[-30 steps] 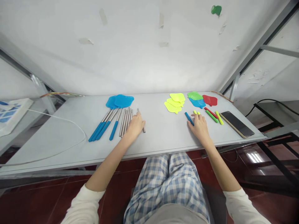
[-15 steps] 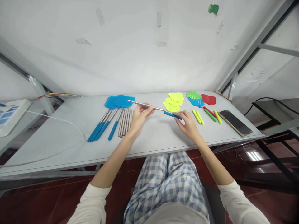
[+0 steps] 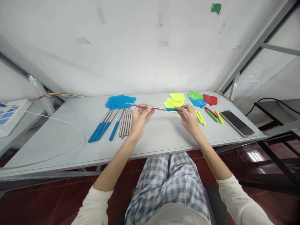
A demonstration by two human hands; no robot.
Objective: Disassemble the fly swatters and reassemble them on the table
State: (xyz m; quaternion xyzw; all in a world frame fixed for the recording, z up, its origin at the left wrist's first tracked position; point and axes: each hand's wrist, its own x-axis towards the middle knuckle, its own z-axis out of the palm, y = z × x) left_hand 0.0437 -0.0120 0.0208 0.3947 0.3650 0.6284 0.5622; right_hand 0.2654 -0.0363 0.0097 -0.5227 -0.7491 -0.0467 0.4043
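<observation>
Head view: the left hand [image 3: 139, 121] pinches a metal rod [image 3: 160, 108] and the right hand [image 3: 190, 120] grips a blue handle [image 3: 170, 109]; their ends meet over the table [image 3: 157, 136]. Other rods [image 3: 125, 123] lie at nine o'clock from the left hand. Farther, yellow flaps [image 3: 177, 97] lie at eleven o'clock from the right hand.

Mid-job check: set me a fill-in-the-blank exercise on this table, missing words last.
The right hand holds a tubular handle coloured ____.
The slim silver metal rod is in the ____ hand.
The rightmost flat leaf-shaped plastic head on the flat grey table is ____.
Loose tubular yellow handles there number ____.
Missing words: blue; left; red; three.
</observation>
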